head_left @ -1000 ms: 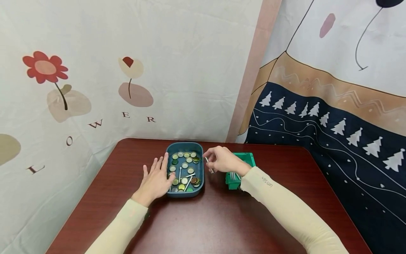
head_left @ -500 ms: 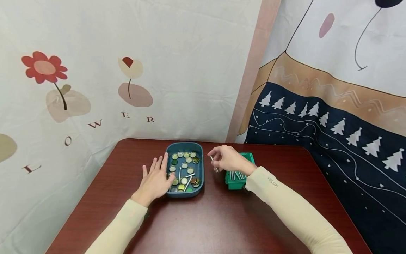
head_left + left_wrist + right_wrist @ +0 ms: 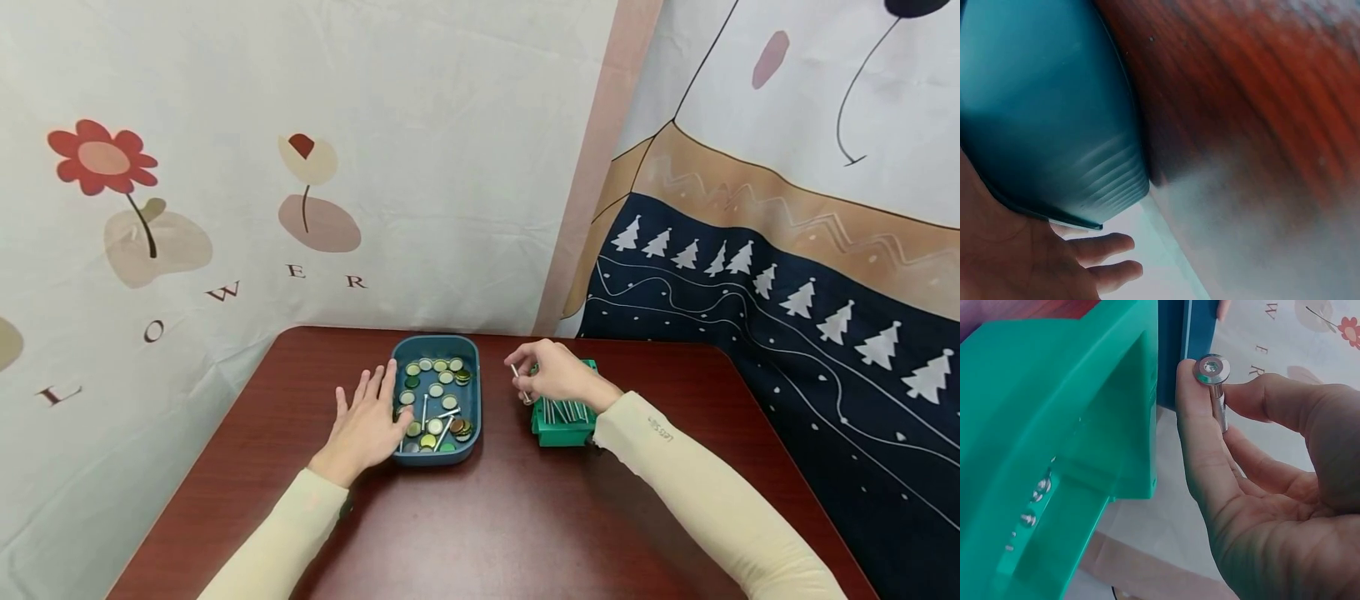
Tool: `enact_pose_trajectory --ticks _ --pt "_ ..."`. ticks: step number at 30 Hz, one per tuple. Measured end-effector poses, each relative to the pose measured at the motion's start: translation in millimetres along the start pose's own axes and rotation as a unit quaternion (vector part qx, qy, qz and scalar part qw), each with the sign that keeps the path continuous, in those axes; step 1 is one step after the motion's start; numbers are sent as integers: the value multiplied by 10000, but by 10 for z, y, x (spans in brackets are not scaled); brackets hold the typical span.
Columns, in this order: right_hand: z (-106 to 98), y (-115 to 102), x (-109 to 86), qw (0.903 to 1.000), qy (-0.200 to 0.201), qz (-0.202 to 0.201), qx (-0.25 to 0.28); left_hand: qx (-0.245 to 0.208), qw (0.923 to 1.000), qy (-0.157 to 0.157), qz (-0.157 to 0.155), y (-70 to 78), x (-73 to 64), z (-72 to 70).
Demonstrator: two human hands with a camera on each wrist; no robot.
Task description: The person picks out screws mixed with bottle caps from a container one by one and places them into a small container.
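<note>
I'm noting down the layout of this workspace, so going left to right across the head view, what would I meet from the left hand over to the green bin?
Left hand, blue tray, pinched bolt, green bin.

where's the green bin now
In the head view, the green bin stands on the table, right of the blue tray and partly hidden by the right hand.

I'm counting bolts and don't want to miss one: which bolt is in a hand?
The bolt pinched by the right hand, near the green bin; the other visible bolts lie inside that bin or the blue tray.
</note>
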State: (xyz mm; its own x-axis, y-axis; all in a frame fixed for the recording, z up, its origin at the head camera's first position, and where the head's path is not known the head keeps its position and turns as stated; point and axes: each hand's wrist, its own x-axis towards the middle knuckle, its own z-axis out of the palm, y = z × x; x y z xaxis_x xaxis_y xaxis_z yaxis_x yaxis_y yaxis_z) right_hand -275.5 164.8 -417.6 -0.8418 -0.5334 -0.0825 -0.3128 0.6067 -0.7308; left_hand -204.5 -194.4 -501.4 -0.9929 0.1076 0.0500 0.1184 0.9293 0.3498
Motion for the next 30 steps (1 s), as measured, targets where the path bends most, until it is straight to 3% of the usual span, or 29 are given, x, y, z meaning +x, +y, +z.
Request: enact_pose_trajectory --ticks 12,30 --pt "-95 118 -90 9998 73 195 -37 121 9998 66 128 30 -3 -29" --pt "-245 345 -254 9991 167 398 -18 136 9999 42 76 54 -21 -41"
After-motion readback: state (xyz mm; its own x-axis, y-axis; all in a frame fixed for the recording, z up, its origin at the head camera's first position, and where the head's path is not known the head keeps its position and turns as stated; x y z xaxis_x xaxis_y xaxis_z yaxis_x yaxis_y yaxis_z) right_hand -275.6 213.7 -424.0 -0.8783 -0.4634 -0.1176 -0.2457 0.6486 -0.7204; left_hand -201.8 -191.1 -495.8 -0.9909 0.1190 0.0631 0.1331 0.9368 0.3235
